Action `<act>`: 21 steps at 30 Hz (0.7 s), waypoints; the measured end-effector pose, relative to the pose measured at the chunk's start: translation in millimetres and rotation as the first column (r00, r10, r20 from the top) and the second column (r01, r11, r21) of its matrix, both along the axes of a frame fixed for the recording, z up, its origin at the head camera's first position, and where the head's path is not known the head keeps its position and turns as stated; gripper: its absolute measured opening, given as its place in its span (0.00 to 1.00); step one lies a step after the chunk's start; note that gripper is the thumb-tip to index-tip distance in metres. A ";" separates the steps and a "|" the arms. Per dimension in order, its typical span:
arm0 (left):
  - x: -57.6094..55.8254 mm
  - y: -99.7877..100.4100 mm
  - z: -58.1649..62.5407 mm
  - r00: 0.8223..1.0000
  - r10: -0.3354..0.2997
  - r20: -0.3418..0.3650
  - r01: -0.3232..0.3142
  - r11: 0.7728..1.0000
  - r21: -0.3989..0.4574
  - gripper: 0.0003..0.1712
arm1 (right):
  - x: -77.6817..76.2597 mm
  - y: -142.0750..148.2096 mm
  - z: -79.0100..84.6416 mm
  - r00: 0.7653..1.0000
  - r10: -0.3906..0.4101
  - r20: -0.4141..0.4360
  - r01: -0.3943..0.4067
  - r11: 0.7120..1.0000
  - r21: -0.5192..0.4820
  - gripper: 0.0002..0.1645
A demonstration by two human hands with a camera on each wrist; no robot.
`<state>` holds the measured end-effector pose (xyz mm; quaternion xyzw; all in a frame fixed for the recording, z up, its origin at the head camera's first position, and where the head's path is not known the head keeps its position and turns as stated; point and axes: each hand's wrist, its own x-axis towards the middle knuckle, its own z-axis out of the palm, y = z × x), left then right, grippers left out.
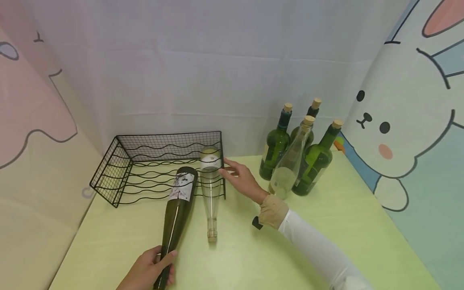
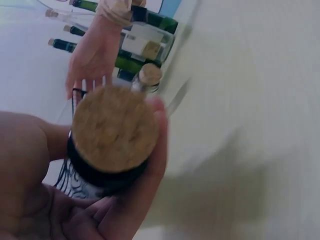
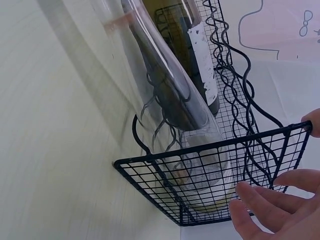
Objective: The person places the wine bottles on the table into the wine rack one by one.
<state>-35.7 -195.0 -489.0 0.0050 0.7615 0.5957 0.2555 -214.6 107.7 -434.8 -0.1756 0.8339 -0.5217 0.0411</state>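
A dark green wine bottle (image 1: 177, 217) with a white label lies tilted, base over the rack and corked neck towards me. My left hand (image 1: 146, 268) grips its neck; the cork (image 2: 116, 129) fills the middle of the left wrist view. A clear bottle (image 1: 211, 197) lies in the right end of the black wire wine rack (image 1: 156, 187), its corked neck sticking out in front. At the rack's right end, my right hand (image 1: 241, 180) touches the frame. Its fingers (image 3: 270, 207) are loosely spread beside the mesh end panel (image 3: 195, 175).
To the right of the rack stand several corked bottles: a clear bottle (image 1: 288, 171) in front and green bottles (image 1: 316, 164) around it. A white cloth (image 1: 232, 80) hangs behind the pale table (image 1: 253, 257). Printed curtains (image 1: 406, 133) flank the sides.
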 end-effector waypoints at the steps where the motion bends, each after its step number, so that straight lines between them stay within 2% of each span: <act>1: -0.1 2.8 -0.7 1.000 0.009 -0.015 -0.009 0.999 -0.040 0.28 | -0.4 0.3 -0.6 1.000 -0.002 -0.002 0.002 1.000 -0.003 0.38; 4: -2.1 11.4 -0.5 0.998 0.040 -0.055 -0.048 0.989 -0.140 0.29 | 0.0 0.6 -0.6 1.000 -0.001 -0.003 0.001 1.000 -0.012 0.38; 6: -4.5 16.4 0.2 0.995 0.056 -0.076 -0.069 0.982 -0.175 0.28 | 0.3 0.4 -0.5 1.000 0.006 -0.004 -0.006 1.000 -0.017 0.38; 11: -12.9 23.4 1.3 0.990 0.066 -0.122 -0.087 0.981 -0.176 0.27 | 0.4 -0.3 -2.5 1.000 0.004 0.005 -0.004 1.000 -0.017 0.38; 19: -27.9 28.0 3.1 0.988 0.088 -0.128 -0.111 0.976 -0.185 0.27 | 1.4 -0.9 2.2 1.000 -0.001 0.005 0.001 1.000 -0.014 0.35; 21: -30.9 29.3 3.3 0.987 0.091 -0.134 -0.117 0.973 -0.200 0.27 | -2.1 -0.3 -3.5 1.000 -0.001 -0.001 0.001 1.000 -0.018 0.36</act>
